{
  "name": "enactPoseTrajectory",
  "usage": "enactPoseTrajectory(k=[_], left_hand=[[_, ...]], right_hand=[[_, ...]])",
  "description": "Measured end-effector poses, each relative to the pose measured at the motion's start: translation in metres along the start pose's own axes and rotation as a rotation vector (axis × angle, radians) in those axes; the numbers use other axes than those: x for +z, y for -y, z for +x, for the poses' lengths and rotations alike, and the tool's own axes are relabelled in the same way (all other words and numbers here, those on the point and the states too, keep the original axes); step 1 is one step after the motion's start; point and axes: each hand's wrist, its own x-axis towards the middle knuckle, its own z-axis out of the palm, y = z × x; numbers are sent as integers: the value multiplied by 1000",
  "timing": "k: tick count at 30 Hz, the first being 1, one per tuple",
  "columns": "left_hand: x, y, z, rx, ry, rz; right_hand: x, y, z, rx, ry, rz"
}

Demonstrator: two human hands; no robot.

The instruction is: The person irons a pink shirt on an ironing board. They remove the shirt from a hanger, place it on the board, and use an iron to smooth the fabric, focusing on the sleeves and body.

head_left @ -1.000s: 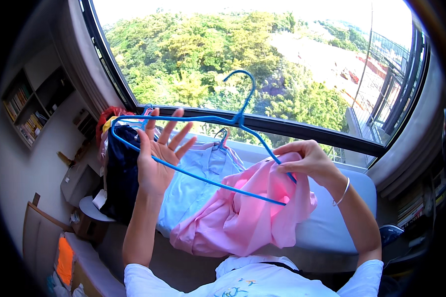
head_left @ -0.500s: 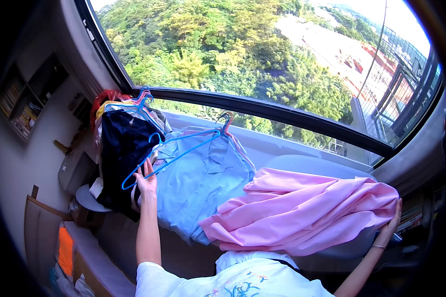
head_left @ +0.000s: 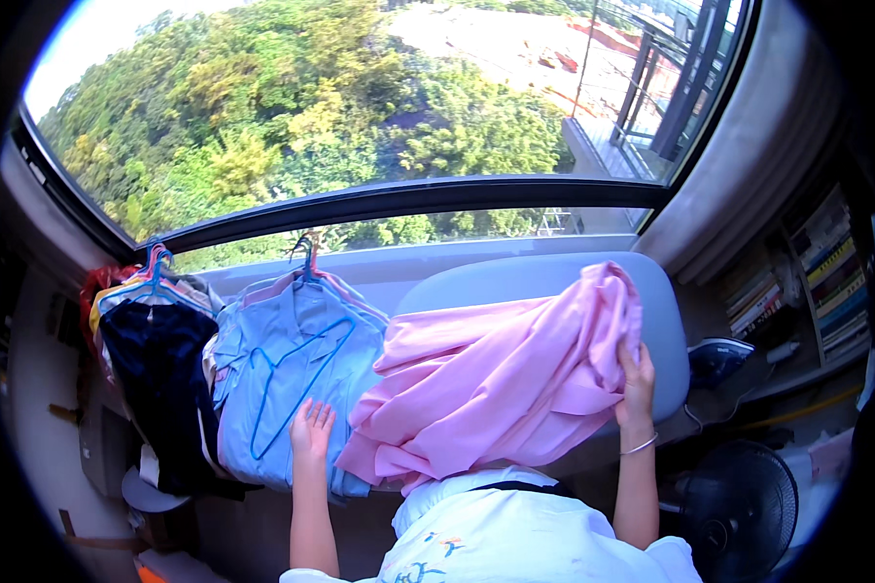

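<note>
A blue hanger (head_left: 273, 368) is over a light blue shirt (head_left: 306, 367), at 11 o'clock from the left hand (head_left: 313, 428), open with fingers extended. The pink garment (head_left: 496, 374) spreads between the 2 hands, at 9 o'clock from the right hand (head_left: 636, 384), which grips its edge.

A bare strip of the pale blue-grey rounded board (head_left: 530, 280) lies open along its far side. The bunched pink cloth garment (head_left: 496, 379) blocks the nearer part; leftward, a thin blue hanger (head_left: 309, 344) over the light-blue collared shirt (head_left: 238, 408) obstructs passage.
</note>
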Motion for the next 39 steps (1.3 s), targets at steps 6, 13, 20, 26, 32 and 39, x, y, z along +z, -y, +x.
enactPoseTrajectory(k=[6, 13, 20, 26, 32, 39], left_hand=[[136, 12, -142, -30, 810, 452], [166, 67, -165, -43, 1014, 649], [158, 98, -162, -79, 1074, 686], [194, 90, -183, -106, 1086, 431], [179, 91, -172, -42, 599, 406], [159, 76, -170, -12, 485, 101]], right_hand=[[48, -1, -29, -8, 132, 109], [-26, 30, -13, -161, -113, 111], [-63, 33, -25, -197, -199, 96], [24, 32, -80, -543, 517, -575], [75, 7, -114, -719, 969, -949], [59, -2, -114, -620, 811, -1034]])
